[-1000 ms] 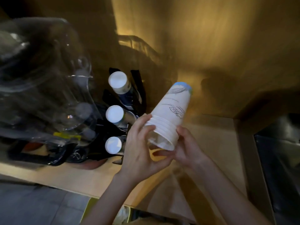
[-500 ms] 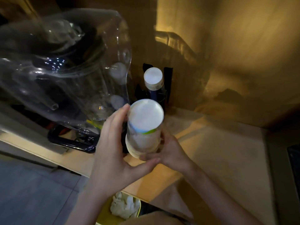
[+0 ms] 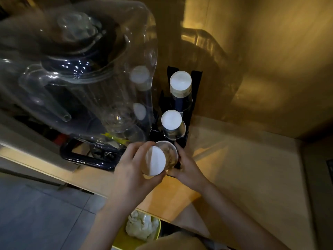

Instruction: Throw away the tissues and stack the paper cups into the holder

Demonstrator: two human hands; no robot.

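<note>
Paper cup stack [image 3: 156, 162] clasped by left hand [image 3: 134, 171] and right hand [image 3: 187, 168], black slotted holder [image 3: 195, 91]

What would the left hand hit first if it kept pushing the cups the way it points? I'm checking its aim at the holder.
Probably the black cup holder: the left hand carries the inverted white paper cup stack toward its nearest slot, though depth is unclear.

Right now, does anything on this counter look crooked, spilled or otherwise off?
Nothing looks spilled or damaged. The one thing askew is the paper cup stack in both hands, left hand and right hand: it sits tilted at the black cup holder, while the two stacks behind stand straight. Tissues already lie in the yellow bin.
</note>
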